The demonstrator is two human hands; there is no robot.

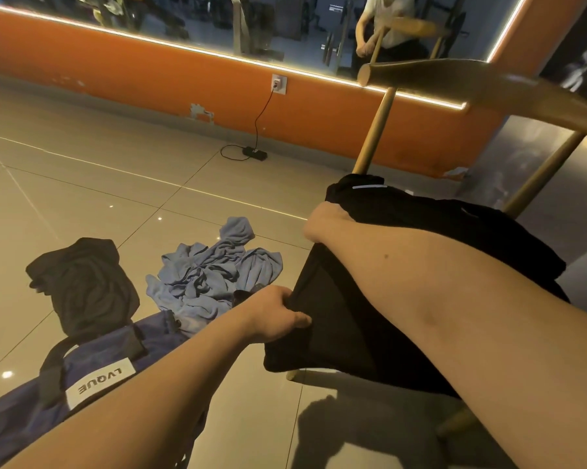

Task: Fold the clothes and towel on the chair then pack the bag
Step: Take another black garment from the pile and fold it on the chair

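Two bare forearms fill the lower frame. At centre, the left hand [278,313] pinches the lower-left edge of a black garment [339,336], its grip clamped on the cloth. The right hand [322,220], just above, holds the same garment's upper edge, fingers buried in the fabric. The garment lies draped over the wooden chair [454,74] at right. On the tiled floor [116,184] at lower left lie a navy bag [18,411], a crumpled blue towel [211,275] and another dark garment [85,289].
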